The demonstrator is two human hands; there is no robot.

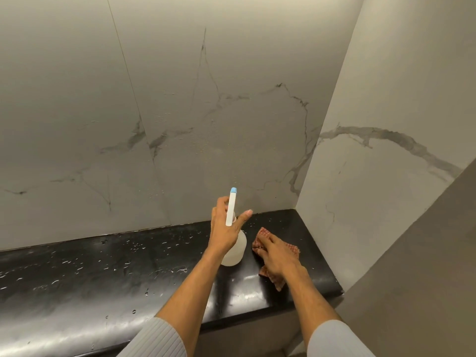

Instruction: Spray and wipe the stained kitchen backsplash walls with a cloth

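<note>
Left hand (223, 228) wrapped around neck of translucent white plastic spray bottle (233, 249), thumb sticking out; white trigger head with blue nozzle tip (231, 206) aimed at grey-veined white marble backsplash wall (206, 119). Bottle upright on wet glossy black stone counter (103, 274). Right hand (275, 256) pressed flat, fingers together, on crumpled red-and-white checked cloth (288, 247) just right of bottle, near corner. Fine droplets on wall above nozzle.

A glossy black countertop (103, 274), speckled with droplets, meets a grey side panel (425, 279).
</note>
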